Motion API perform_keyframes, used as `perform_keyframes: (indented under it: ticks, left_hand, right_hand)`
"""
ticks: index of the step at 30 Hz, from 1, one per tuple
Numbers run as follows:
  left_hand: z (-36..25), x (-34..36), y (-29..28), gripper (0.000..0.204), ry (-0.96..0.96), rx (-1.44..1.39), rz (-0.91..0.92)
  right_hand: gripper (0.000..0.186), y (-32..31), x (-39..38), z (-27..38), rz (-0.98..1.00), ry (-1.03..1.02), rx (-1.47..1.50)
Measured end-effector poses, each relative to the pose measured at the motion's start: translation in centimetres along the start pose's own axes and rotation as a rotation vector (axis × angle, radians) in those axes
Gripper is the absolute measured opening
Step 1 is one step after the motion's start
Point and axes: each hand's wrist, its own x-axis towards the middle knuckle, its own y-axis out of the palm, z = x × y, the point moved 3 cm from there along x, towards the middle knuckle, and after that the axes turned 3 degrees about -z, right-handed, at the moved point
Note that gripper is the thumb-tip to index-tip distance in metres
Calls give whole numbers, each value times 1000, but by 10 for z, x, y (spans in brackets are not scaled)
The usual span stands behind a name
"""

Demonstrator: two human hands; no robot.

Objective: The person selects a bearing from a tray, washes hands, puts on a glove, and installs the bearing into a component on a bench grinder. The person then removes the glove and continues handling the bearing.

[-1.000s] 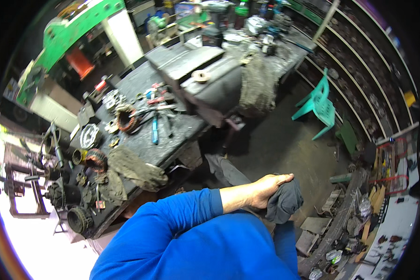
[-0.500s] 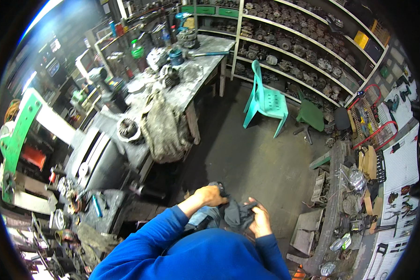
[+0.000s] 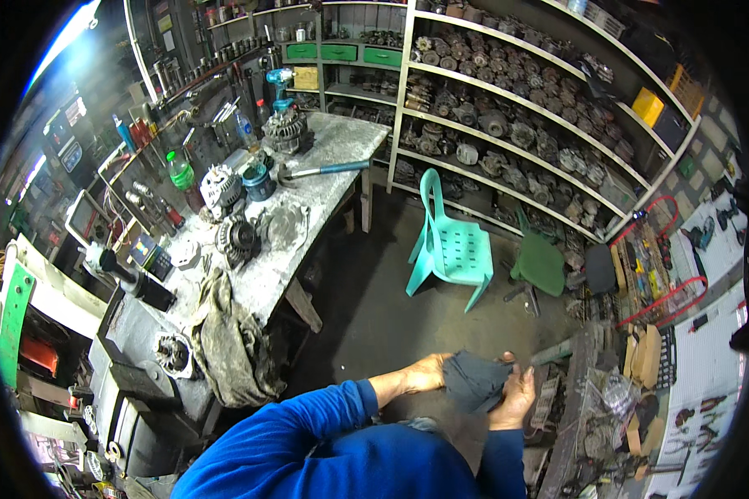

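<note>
A dark grey cloth (image 3: 474, 381) is stretched between my two hands, in front of my body above the floor. My left hand (image 3: 425, 373) grips its left edge, with the fingers partly hidden behind the fabric. On the other side, my right hand (image 3: 516, 396) pinches the right edge, thumb and fingers pointing up. Both arms are in blue sleeves. Whether the cloth is a rag or a piece of clothing I cannot tell.
A workbench (image 3: 333, 137) at the left bears alternator parts (image 3: 237, 239), a hammer (image 3: 329, 169), a green-capped bottle (image 3: 180, 171) and a dirty draped cloth (image 3: 231, 345). Ahead stand a turquoise plastic chair (image 3: 458, 249), a green seat (image 3: 539, 264) and shelves (image 3: 508, 83) of parts. A tool board (image 3: 707, 366) hangs at the right.
Both hands have moved up and to the right, away from my body, with the cloth now spread flatter between them. My view has shifted, showing more of the bench.
</note>
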Motion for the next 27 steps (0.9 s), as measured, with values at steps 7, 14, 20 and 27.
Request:
perform_keyframes:
  ticks: [7,14,20,27]
  left_hand:
    - [-31,72,-106,51,-186,393,-362]
    - [-110,118,-146,51,48,-456,-163]
    - [-73,37,-291,65,-283,861,-1100]
    - [191,-135,-317,45,-1163,411,-947]
  right_hand:
    - [84,-39,130,-9,26,296,-888]
    - [63,83,270,-66,618,725,-98]
    - [45,160,385,-84,620,244,-546]
    - [34,274,463,-105,704,154,-638]
